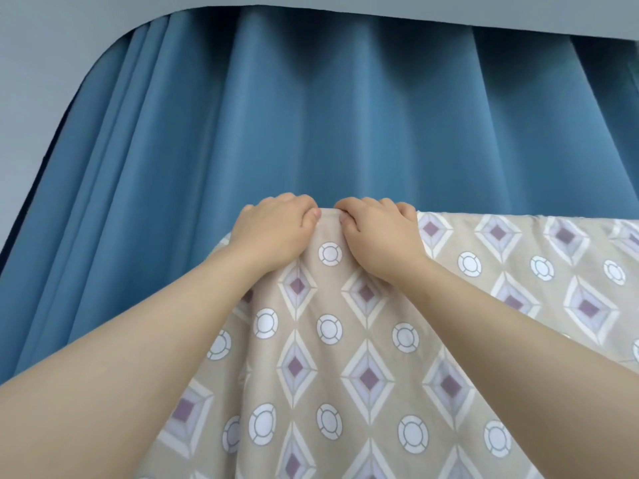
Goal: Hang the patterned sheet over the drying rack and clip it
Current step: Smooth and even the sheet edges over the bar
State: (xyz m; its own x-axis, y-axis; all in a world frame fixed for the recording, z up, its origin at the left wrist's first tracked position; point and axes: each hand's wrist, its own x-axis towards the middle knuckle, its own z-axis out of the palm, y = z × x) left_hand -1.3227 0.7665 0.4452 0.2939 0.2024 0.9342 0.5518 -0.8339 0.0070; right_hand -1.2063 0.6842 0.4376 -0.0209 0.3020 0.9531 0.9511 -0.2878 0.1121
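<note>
Head view: the main risk, in my judgement, is that the beige patterned sheet with purple diamonds and white rings (345,361) slides off to one side. Most of the cloth in view hangs on the near side. If the far side is shorter, the weight can pull everything down when both hands let go. No clip is visible, and the rack bar is hidden under the fold, so I cannot tell how well the cloth sits on it.

2nd risk: the hands are very close together, near the left end of the top fold. A pull from here can bunch the fabric and make wrinkles, esp. at the left corner, which drops lower than the right part.

3rd risk: the dark blue pleated curtain (311,115) hangs behind the sheet and may get caught w/ the sheet edge when a clip goes on.

Position: the left hand (276,229) and the right hand (377,233) both grip the top fold of the sheet, w/ fingers curled over to the far side and thumbs pressing on the near side. The two hands are just beside each other, w/ a small strip of fold between them. From the right hand the fold runs straight toward the right edge of the frame. Below both hands the sheet hangs down, passing under the forearms.
</note>
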